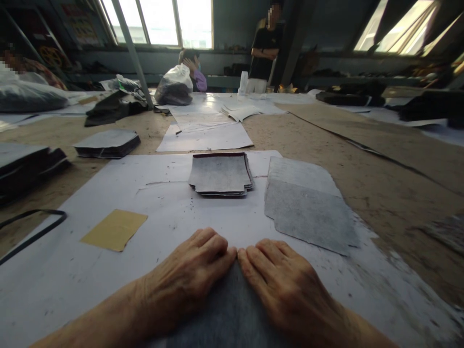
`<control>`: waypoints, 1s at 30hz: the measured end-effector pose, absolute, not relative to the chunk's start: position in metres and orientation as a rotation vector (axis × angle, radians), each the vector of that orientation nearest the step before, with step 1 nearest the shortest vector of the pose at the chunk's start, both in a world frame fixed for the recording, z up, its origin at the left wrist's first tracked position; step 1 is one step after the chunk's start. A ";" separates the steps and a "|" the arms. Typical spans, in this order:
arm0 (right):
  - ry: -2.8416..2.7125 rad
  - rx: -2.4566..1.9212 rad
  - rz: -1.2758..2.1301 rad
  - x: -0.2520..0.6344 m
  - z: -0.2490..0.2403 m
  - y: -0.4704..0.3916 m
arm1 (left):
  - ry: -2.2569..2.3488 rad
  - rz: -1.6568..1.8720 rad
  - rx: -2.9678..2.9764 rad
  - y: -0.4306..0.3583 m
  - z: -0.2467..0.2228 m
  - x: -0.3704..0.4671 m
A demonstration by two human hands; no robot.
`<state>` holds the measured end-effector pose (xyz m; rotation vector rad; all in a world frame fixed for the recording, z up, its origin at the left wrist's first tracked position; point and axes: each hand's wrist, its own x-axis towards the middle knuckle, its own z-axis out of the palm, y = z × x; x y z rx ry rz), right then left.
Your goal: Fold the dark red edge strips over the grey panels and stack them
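Two bare hands, lower centre: the left hand point(195, 270) and right hand point(286, 275), fingers bent, tips nearly meeting at the far edge of a grey fabric panel point(235, 314); whether they pinch or only press cannot be told. Uneven pressure could skew or crease that edge. Beyond: tan paper square point(114, 230), centre left; loose grey panels point(308, 208), centre right; notched stack point(219, 175), upper centre.

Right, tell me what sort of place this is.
Most likely a workshop handling cut sheet material, perhaps cloth or leather: a broad table bears a neat stack of grey pieces with notched corners, and a clear bag with dark contents stands farther back.
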<state>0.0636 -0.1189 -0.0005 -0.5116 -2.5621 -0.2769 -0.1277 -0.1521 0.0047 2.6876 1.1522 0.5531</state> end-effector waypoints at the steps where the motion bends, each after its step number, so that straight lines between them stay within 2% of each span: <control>1: -2.551 -0.509 -0.274 0.064 0.000 -0.119 | 1.145 0.584 2.669 -0.152 0.005 -0.130; 6: -2.536 -0.498 -0.232 0.064 0.002 -0.118 | 1.121 0.816 2.681 -0.152 0.002 -0.150; 13: -2.564 -0.497 -0.121 0.062 0.003 -0.116 | 1.074 0.866 2.701 -0.158 0.000 -0.161; 22: -2.624 -0.434 -0.402 0.050 0.007 -0.123 | 1.089 0.815 2.684 -0.158 -0.002 -0.155; 26: -2.598 -0.446 -0.175 0.033 0.005 -0.124 | 1.065 0.761 2.697 -0.158 -0.001 -0.159; 30: -2.592 -0.398 -0.151 0.029 -0.002 -0.123 | 1.055 0.818 2.666 -0.162 0.001 -0.171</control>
